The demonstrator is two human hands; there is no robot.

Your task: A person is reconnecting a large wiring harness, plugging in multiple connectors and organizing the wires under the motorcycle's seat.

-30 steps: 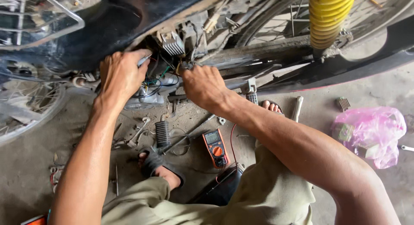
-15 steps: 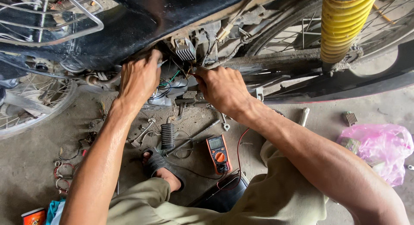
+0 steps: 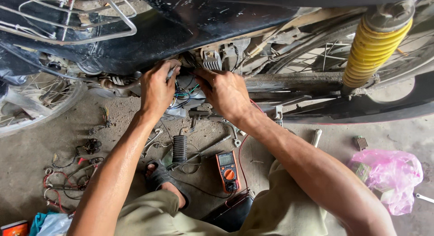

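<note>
Pinching thin, limp wires (image 3: 183, 95) between my left hand (image 3: 157, 89) and right hand (image 3: 224, 92); fragile, I'd grip near connectors.

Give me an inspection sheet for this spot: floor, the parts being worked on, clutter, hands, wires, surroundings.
Surface: bare concrete floor, dusty and stained.
Job's things: wire bundle under the black motorcycle body.
Clutter: orange multimeter, black ribbed footpeg, pink plastic bag, loose metal tools.
Hands: left hand and right hand both reach into the wiring; exact grip hidden.
Cables: red lead runs past the meter; loose wire harness lies on the floor at the left.
Surroundings: yellow shock spring, spoked wheel, wire rack.
</note>
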